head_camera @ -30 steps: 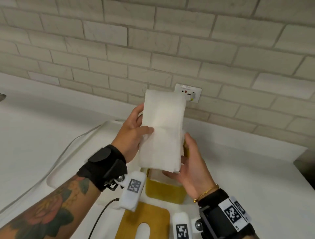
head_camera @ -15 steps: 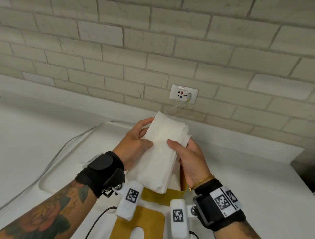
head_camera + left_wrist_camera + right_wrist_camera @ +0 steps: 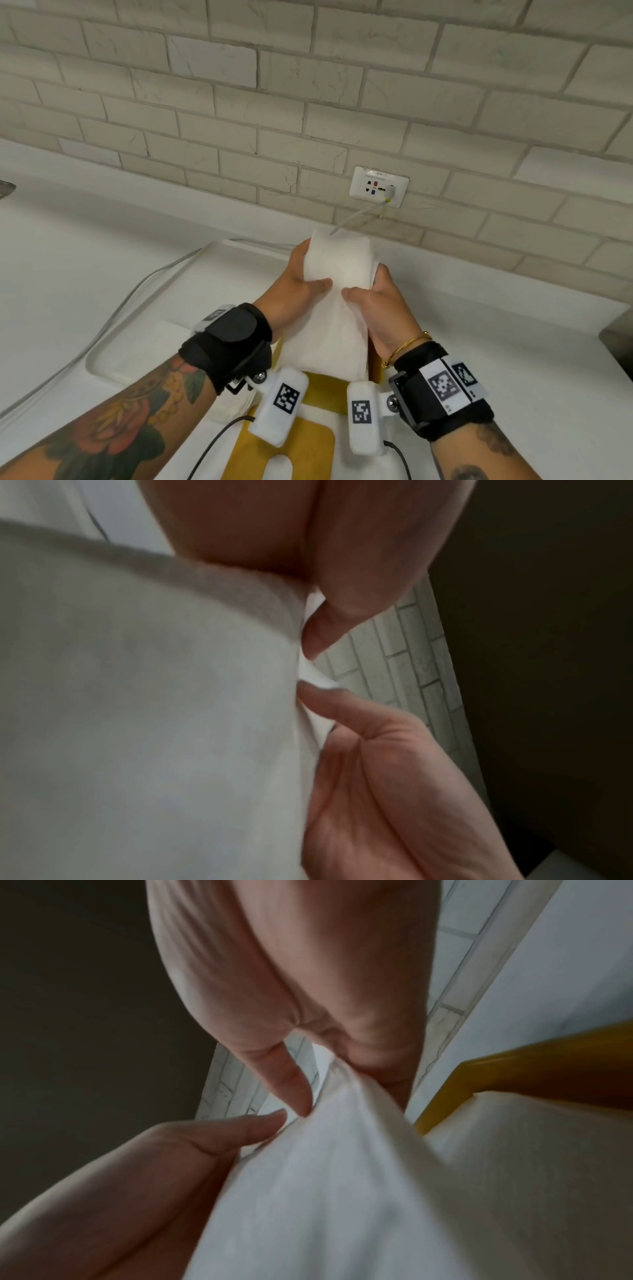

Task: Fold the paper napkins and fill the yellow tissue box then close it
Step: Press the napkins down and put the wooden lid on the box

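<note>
A pale brick wall (image 3: 308, 85) stood behind a white counter (image 3: 102, 246), with a socket (image 3: 378, 186) low on the bricks and a thin cable (image 3: 359, 214) running down from it.

Your left hand (image 3: 291, 291) was curled round the left edge of the napkins (image 3: 337, 308), thumb pressed on the front face and fingers wrapped behind. Your right hand (image 3: 380, 305) gripped the right edge the same way, its thumb tip nearly meeting the other across the stack. In the right wrist view, the thumb and forefinger pinched the paper close to its upper edge.

The napkins were a thick white folded stack, held tilted, top end toward the wall and lower end going down into the yellow box (image 3: 329, 387) just below your wrists. How far it had gone in could not be told; your wrist cameras hid the opening. The lid (image 3: 308, 445), yellow with a rounded slot, lay flat on the counter nearer you, so the box was open.

To do this step well, I judge you needed to keep both grips level so the layers did not fan apart, line the stack's lower edge up square with the box walls, and ease it down evenly rather than pushing one side first. Loose soft paper would likely buckle or catch on the rim if you hurried.
</note>
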Tool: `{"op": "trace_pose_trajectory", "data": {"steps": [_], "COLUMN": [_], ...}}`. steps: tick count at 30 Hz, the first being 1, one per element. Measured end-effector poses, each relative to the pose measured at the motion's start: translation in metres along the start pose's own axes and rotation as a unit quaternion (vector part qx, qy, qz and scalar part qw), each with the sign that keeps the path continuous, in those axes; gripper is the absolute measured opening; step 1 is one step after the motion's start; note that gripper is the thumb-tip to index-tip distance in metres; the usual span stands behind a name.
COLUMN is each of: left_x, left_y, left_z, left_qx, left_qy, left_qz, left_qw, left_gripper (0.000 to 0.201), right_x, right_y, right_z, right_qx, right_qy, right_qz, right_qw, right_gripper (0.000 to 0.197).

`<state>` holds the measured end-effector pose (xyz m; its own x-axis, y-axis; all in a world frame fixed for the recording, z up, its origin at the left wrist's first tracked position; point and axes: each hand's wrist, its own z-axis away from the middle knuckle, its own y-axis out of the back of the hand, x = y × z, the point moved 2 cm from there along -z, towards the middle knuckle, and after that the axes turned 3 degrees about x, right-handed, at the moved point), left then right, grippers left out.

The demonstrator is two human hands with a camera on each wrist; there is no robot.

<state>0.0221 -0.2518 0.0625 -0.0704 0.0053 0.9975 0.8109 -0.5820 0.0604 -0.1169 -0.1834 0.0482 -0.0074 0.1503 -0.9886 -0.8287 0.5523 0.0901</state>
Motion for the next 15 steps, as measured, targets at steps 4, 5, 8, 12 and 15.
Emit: {"op": "trace_pose_trajectory", "data": {"steps": [4,5,8,12,15], "left_x": [-0.011,-0.014,-0.018,-0.022,-0.022], "left_y": [0.001,0.001,0.000,-0.007,-0.009], "left_z": [0.008,0.010,0.015,0.018,0.019], "left_qx": [-0.020,-0.026,-0.039,-0.051,-0.070], "left_qy": [0.025,0.017,0.007,0.006,0.004], "left_qz": [-0.102,-0.160,-0.320,-0.409,-0.409], "left_qw": [0.994,0.987,0.946,0.911,0.910], "left_gripper": [0.075,0.073,0.058,0.049,0.049], "right_x": [0.007,0.010,0.014,0.016,0.015], "right_y": [0.007,0.006,-0.001,-0.002,-0.003], "right_z": [-0.009,-0.010,-0.008,-0.005,-0.003], "right_qx": [0.036,0.030,0.003,0.030,0.045], "right_qy": [-0.032,-0.044,-0.070,-0.071,-0.065], "right_qz": [0.094,0.124,0.201,0.225,0.230], "right_qw": [0.994,0.991,0.977,0.971,0.970], "right_gripper": [0.052,0.056,0.063,0.066,0.067]}}
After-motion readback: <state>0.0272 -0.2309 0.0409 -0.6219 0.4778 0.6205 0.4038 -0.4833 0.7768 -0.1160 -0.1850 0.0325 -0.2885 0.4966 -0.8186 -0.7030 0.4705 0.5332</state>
